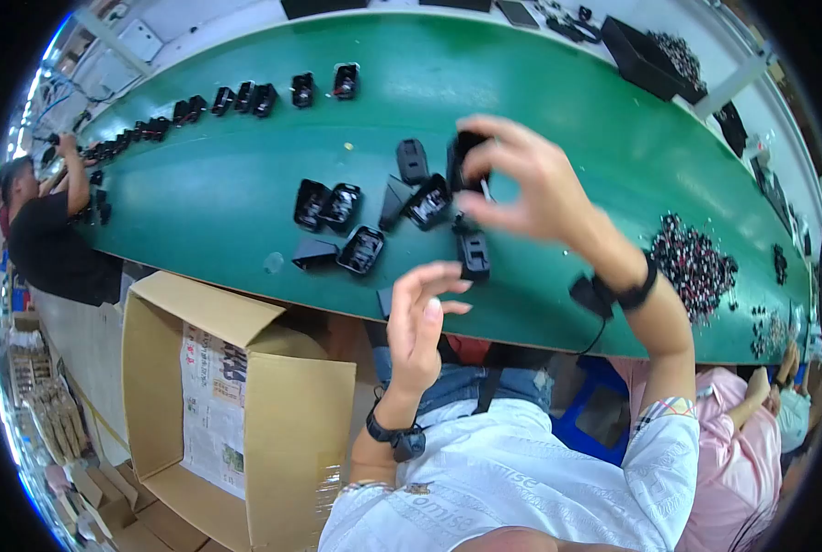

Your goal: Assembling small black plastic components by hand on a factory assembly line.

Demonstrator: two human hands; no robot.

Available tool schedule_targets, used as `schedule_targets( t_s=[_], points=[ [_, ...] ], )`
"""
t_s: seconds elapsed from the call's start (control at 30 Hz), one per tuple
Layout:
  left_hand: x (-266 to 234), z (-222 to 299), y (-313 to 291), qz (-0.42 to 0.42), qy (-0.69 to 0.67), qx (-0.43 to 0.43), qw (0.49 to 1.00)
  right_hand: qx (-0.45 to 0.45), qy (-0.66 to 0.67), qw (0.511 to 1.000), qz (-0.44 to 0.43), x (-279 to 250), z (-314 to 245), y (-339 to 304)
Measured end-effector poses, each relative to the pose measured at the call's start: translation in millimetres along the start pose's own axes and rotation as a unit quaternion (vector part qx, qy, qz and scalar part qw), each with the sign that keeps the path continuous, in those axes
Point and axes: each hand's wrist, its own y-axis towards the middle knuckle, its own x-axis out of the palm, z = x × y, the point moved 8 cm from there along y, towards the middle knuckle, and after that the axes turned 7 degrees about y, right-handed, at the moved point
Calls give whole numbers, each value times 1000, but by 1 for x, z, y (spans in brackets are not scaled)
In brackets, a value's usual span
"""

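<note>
Above the green table my right hand (531,184) is curled with its thumb and fingertips around a black plastic housing (467,158), blurred a little by motion. My left hand (416,327) hovers empty at the table's near edge, fingers apart and slightly bent. Between the hands lies a dark rectangular casing (474,255). Left of my right hand sits an open black housing (428,202) with small parts inside, beside a dark wedge-shaped piece (394,201). Another dark casing (412,161) lies just beyond them. Several more filled housings (341,205) stand farther left.
A row of black housings (245,98) runs along the table's far left. To the right lies a heap of small parts (692,267). An open cardboard box (301,432) stands below the near edge. One person (52,230) works at far left, another in pink (738,432) at right.
</note>
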Motion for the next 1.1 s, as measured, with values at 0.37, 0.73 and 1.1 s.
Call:
schedule_targets(
  t_s=[0.37, 0.73, 1.1],
  points=[
    [-42, 14, -34, 82, 533, 155, 828, 101, -71, 988, -94, 156, 202, 130],
    [-38, -11, -14, 24, 543, 143, 827, 87, -71, 980, -164, -31, 81, 21],
    [21, -54, -7, -74, 25, -169, 983, 244, -262, 932, -47, -81, 35, -194]
  ],
)
